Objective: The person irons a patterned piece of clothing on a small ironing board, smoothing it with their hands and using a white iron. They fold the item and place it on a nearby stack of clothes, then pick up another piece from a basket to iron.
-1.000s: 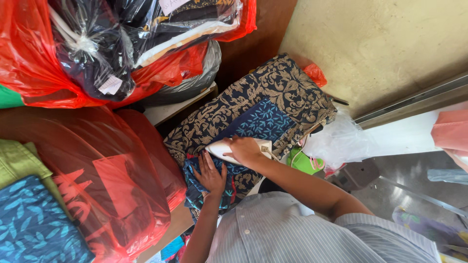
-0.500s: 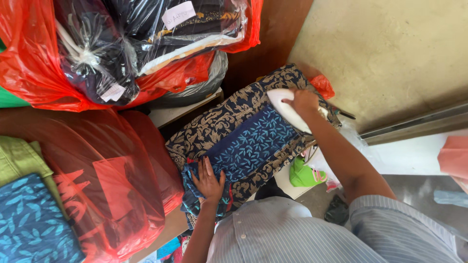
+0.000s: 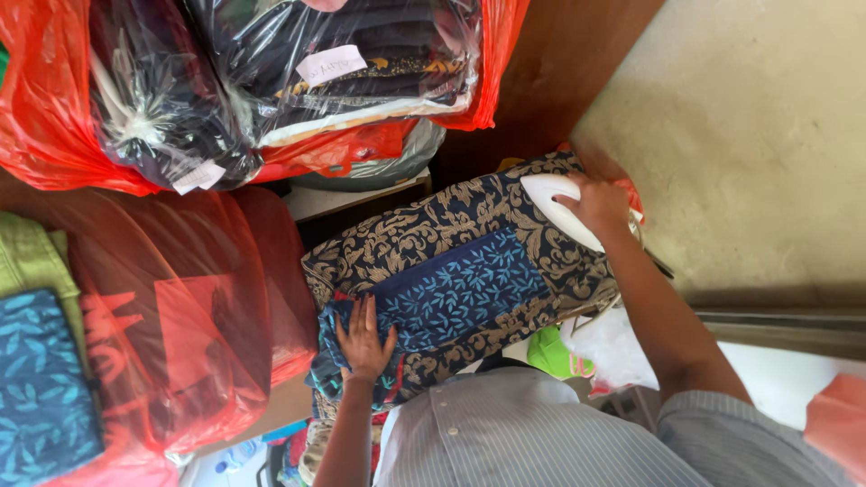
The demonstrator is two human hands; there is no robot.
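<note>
Head view: right hand [image 3: 600, 206] closed round white iron [image 3: 552, 206] at far end of blue leaf-print cloth [image 3: 456, 293], spread on patterned board cover [image 3: 433, 225]. Left hand [image 3: 363, 341] flat, fingers splayed, pins near edge, apparently to keep cloth taut w/ iron.

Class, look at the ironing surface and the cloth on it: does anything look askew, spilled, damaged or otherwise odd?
Nothing is spilled or visibly damaged. The blue leaf-print cloth lies flat, but its near end bunches up under the left hand. The right hand holds the white iron at the far end of the patterned board cover.
</note>
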